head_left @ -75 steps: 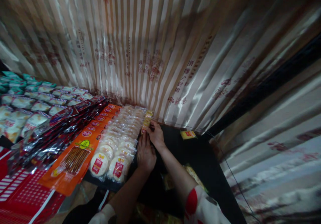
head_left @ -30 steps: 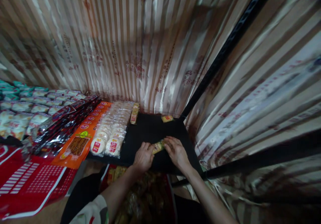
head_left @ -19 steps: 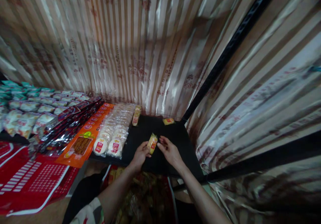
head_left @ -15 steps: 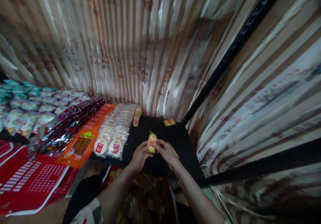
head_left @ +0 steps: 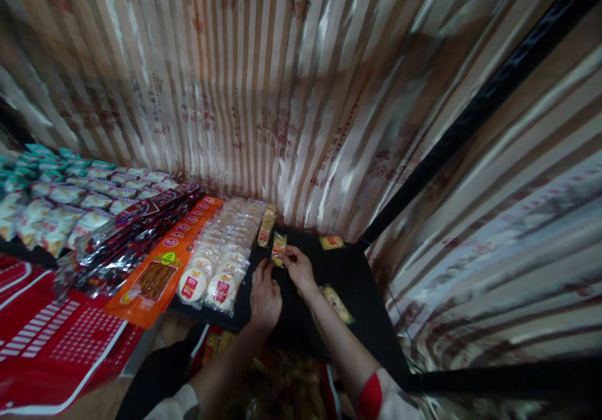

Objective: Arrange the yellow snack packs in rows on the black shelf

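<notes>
A small yellow snack packet [head_left: 279, 247] with a red label is pinched by my right hand [head_left: 300, 271], low over the black shelf [head_left: 301, 320]. My left hand [head_left: 266, 298] is just below the packet's near end, fingers partly stretched; whether a fingertip touches the packet is hard to see. Close on the left stands a short row of similar yellow packets [head_left: 267, 225]. Another yellow packet [head_left: 332, 242] lies flat by the back edge. A further one [head_left: 337, 304] rests on the shelf beside my right forearm.
Left of my hands are rows of round white crackers in clear wrap [head_left: 221, 289], orange snack bags [head_left: 150, 276], dark foil packs [head_left: 126, 238] and white-and-green bags [head_left: 56, 219]. Red baskets [head_left: 70, 345] sit lower left. A black post [head_left: 451, 138] rises at right before striped sheeting.
Both hands and the packet have moved away from me toward the yellow row. The left fingers have slipped off the packet's side. The view has turned slightly.
</notes>
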The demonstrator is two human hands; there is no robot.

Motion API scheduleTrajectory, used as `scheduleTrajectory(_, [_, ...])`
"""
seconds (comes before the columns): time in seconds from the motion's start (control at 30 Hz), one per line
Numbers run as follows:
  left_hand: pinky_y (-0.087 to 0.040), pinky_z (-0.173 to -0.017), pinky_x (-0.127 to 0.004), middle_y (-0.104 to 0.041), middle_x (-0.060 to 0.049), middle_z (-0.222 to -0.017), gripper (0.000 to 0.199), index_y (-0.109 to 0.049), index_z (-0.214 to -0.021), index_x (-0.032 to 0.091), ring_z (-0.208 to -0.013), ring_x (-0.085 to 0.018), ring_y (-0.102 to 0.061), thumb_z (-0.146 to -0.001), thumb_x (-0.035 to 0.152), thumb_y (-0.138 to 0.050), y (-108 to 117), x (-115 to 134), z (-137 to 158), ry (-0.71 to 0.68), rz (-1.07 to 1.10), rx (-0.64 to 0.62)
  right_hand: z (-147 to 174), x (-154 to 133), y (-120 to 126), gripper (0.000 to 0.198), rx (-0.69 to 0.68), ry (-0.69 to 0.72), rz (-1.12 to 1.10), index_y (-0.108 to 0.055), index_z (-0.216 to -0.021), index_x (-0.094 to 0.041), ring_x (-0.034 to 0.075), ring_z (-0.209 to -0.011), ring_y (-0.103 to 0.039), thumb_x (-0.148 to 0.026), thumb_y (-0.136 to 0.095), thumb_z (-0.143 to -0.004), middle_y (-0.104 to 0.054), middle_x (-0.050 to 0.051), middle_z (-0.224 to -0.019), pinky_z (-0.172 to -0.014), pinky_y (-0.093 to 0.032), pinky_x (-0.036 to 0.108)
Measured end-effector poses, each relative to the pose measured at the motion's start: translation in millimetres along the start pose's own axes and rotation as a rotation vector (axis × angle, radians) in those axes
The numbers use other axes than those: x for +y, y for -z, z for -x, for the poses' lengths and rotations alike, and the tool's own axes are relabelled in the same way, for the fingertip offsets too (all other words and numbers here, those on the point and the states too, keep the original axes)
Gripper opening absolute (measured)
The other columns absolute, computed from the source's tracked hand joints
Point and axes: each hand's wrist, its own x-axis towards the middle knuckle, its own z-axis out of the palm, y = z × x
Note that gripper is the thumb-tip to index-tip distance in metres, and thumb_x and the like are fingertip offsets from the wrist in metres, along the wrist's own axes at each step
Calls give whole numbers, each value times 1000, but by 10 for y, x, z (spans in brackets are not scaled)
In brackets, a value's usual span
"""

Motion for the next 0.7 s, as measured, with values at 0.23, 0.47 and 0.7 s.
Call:
scheduleTrajectory(0.23, [-30, -110, -41, -41, -16, -137, 59, -44, -128, 7, -130, -24, -36, -70, 1, -38, -181, -236, -224, -44, -37, 69, -267, 59, -347, 17, -27, 80, 201, -63, -83, -20, 16, -73, -62, -30, -59, -70, -68, 1, -80, -73, -48, 30])
scheduleTrajectory(0.47, [-31, -109, -43, -43, -17, -136, 65, -37, -132, 8, -129, -24, -38, -68, -2, -35, -319, -403, -394, -104, -18, 130, -328, 131, -481, 15, 29, 120, 248, -60, -87, -20, 16, -79, -64, -24, -57, -72, -68, 4, -85, -76, -50, 30])
scheduleTrajectory(0.7, [-32, -109, -43, -45, -15, -136, 64, -38, -133, 10, -129, -23, -38, -70, -2, -34, -352, -527, -427, -251, -19, 187, -315, 164, -516, 17, 68, 186, 256, -60, -88, -19, 17, -79, -62, -25, -57, -72, -66, 4, -85, -78, -50, 32])
